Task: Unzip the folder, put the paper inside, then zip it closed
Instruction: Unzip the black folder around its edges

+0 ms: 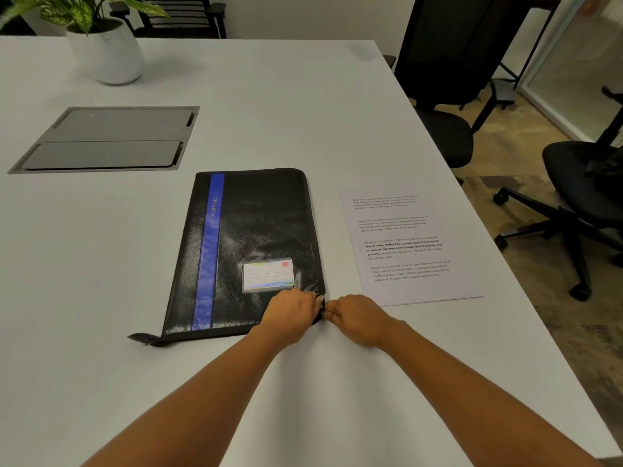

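Two bare forearms reach in from the near edge, over the white worktop. Black leather zip folder with a blue stripe lies flat and closed mid-worktop, spine to the left, a clear card pocket on its cover near the lower right. White printed paper sheet lies flat just beside the folder's right edge, not touching it. Left hand rests on the folder's near right corner, fingers curled narrow and pressing the cover. Right hand sits on the worktop right against that same corner, fingers pinched together at the zip edge; the zip pull itself is hidden, so can't tell if it's actually gripped. Loose black tab sticks out at the folder's near left corner. Far left: grey recessed cable hatch, white potted plant.
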The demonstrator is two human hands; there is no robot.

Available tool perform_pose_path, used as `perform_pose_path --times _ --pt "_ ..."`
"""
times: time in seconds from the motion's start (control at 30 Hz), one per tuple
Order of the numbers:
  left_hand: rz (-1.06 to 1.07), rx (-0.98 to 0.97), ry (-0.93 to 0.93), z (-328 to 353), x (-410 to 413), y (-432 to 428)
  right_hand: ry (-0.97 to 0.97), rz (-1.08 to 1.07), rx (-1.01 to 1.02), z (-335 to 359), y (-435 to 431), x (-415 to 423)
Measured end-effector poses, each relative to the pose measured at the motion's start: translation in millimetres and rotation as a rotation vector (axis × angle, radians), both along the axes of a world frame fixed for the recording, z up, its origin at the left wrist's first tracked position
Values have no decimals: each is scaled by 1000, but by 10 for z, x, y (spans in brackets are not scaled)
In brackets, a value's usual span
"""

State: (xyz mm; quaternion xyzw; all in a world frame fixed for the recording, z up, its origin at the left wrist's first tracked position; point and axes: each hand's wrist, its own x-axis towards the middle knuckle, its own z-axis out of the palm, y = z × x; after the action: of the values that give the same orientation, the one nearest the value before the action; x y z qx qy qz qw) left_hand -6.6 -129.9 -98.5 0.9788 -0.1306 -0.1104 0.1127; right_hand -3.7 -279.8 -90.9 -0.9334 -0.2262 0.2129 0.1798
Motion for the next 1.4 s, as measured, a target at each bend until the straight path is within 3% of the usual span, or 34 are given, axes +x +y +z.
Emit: perform_pose_path --times 0.33,0.57,0.73,1.0,1.1,1.17,1.27,1.4 --pt "76 -92 52 119 -43 -16 -113 -175 43 -101 298 -427" --pt "555 -495 21 185 -387 197 -195 -313 67 -144 373 -560" --pt "823 -855 364 84 -584 118 -196 -359 45 -120 440 -650" --pt "1039 -1166 606 63 -455 -22 -131 -310 61 -69 435 -715" --pt "1003 -1130 546 19 -478 -21 -37 -299 158 -43 361 -686" --pt "943 -1033 465 6 -510 -29 65 -465 285 -1 319 -603" --pt "807 -768 364 -7 -534 -51 252 -798 523 56 358 -458" --pt "619 -298 239 51 -520 -88 306 -889 515 55 461 -315"
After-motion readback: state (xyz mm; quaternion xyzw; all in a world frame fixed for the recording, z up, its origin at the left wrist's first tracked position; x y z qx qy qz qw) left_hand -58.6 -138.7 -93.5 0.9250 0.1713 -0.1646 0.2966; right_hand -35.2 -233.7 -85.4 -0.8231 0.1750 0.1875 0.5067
